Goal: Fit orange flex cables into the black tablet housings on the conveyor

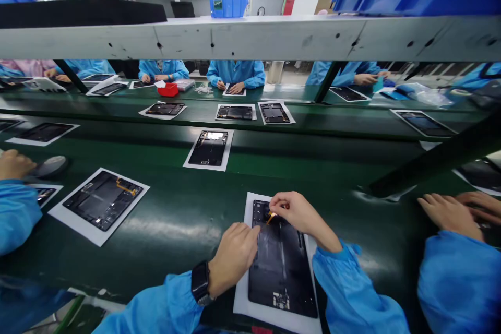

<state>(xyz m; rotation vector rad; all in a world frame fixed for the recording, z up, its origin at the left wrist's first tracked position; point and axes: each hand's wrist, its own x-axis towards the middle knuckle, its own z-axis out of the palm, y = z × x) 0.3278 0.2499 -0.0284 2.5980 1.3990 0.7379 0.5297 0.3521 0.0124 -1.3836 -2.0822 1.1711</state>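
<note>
An opened black tablet chassis [282,266] lies on a white sheet [246,302] in front of me on the green belt. My right hand [299,214] pinches a small orange flex strip [270,216] near the chassis's far end. My left hand [235,255], with a black watch on the wrist, rests curled on the chassis's left edge, its fingertips pressing the black surface beside the strip.
More open tablets on white sheets lie on the belt: one at the left [102,199], one further back [209,148]. A co-worker's hands work at the right [456,211] and another's at the left [13,164]. A grey shelf beam [250,36] crosses overhead; people in blue sit opposite.
</note>
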